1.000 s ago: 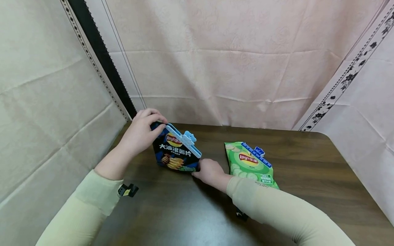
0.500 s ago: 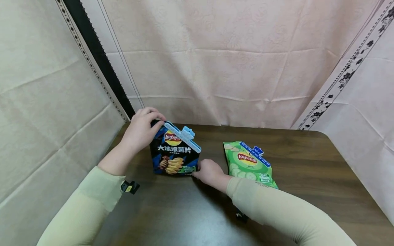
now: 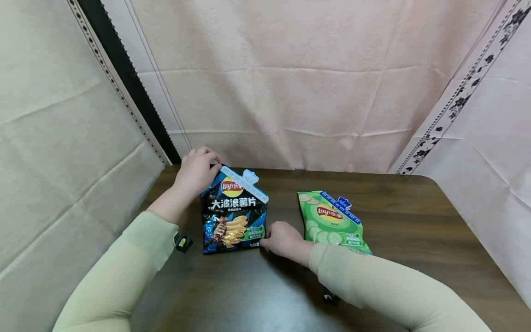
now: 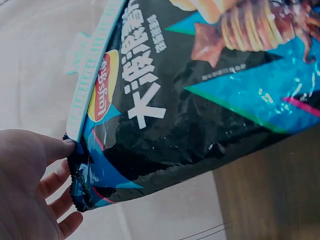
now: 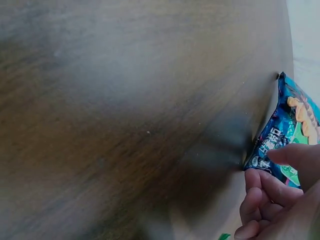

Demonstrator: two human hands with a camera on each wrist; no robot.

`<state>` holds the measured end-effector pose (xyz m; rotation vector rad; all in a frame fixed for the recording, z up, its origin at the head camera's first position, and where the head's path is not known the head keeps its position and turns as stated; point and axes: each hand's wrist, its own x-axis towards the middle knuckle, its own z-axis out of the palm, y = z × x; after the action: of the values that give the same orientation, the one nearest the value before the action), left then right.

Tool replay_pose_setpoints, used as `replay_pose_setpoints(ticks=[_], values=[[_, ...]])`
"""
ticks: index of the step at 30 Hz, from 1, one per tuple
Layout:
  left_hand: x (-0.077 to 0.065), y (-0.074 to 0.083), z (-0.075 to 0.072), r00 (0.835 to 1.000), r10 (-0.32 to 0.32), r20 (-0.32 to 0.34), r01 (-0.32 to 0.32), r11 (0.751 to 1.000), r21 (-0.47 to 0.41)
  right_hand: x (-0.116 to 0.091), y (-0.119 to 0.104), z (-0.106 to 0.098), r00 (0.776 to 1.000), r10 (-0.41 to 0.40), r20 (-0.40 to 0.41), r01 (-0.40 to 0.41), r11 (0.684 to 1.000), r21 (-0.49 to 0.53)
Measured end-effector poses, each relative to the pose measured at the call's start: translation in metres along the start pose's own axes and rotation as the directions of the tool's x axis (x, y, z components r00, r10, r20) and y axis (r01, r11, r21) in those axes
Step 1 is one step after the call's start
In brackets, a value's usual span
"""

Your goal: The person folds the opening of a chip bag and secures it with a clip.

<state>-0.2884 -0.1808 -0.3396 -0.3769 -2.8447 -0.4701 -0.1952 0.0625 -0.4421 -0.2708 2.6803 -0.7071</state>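
A black and blue bag of potato chips (image 3: 232, 207) is on the brown table, its printed front facing me. A light blue bag clip (image 3: 244, 184) runs slanted across its upper right corner. My left hand (image 3: 197, 170) pinches the bag's top left corner; the left wrist view shows the thumb on the front beside the clip's end. My right hand (image 3: 284, 240) holds the lower right corner, thumb on the front and curled fingers beneath in the right wrist view. To the right lies a green bag of potato chips (image 3: 332, 221) with a dark blue bag clip (image 3: 342, 207).
The wooden table (image 3: 398, 207) extends to the right, its back right corner rounded. A pale pinkish cloth (image 3: 290, 92) hangs behind it, with white cloths at both sides. My right forearm crosses in front of the green bag's lower edge.
The black bag's front has tipped up toward the camera and its lower edge has come nearer. Both hands keep hold of its corners. The green bag lies as before.
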Motion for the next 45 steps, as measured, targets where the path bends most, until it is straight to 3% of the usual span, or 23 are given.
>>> replay_pose_setpoints(ticks=[8,14,22,26,37,45], values=[[0.019,-0.004,0.029,0.993,0.001,0.115,-0.013,0.994,0.105,-0.012,-0.005,0.002,1.000,-0.007,0.023,0.008,0.998,-0.060],[0.027,-0.003,0.056,0.983,-0.026,0.180,0.002,0.991,0.135,-0.019,-0.009,0.005,0.999,0.023,0.043,-0.019,0.995,-0.095],[0.032,-0.005,0.086,0.964,-0.060,0.260,0.005,0.978,0.207,-0.023,-0.013,0.009,0.999,0.016,0.051,-0.010,0.992,-0.128],[0.034,-0.011,0.098,0.946,-0.081,0.315,0.003,0.971,0.239,-0.024,-0.014,0.010,0.997,0.029,0.067,-0.020,0.992,-0.125],[0.031,-0.019,0.113,0.914,-0.106,0.391,-0.003,0.963,0.269,-0.025,-0.018,0.015,0.996,0.026,0.084,-0.015,0.992,-0.126],[0.030,-0.021,0.114,0.915,-0.113,0.386,0.013,0.968,0.252,-0.026,-0.020,0.015,0.997,0.018,0.078,-0.008,0.991,-0.132]])
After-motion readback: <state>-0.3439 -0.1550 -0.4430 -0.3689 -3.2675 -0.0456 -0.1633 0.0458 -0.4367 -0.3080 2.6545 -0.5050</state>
